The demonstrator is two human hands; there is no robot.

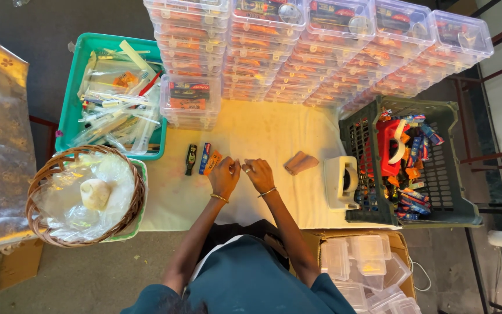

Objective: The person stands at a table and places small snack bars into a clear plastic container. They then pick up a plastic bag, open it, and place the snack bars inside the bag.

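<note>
The person stands at the desk [251, 134], which is covered by a pale cloth. Both hands rest close together at its middle.

Left hand [223, 176]: fingers curled, tips touching an orange packet [212, 160] that lies flat on the cloth. Whether the packet is pinched or only touched cannot be told. A bangle sits on the wrist.

Right hand [259, 173]: fingers bent inward, just beside the left hand. Whether it holds anything cannot be told. A bangle sits on this wrist as well.

Items just left of the orange packet, lying flat in a row: a blue packet [204, 157] touching it, and a dark small bottle [190, 158] slightly apart.

Items right of the hands: a brown folded piece [300, 163], then a white tape dispenser [341, 181] at the desk edge.

Surroundings:
- Stacked clear plastic boxes [321, 52] along the far side.
- A green tray [85, 43] of wrapped toothbrushes, far left.
- A wicker basket [42, 180] lined with plastic, near left.
- A dark crate [448, 192] of small colourful packets, right.
- A cardboard box [402, 241] of empty clear containers, below the crate.
</note>
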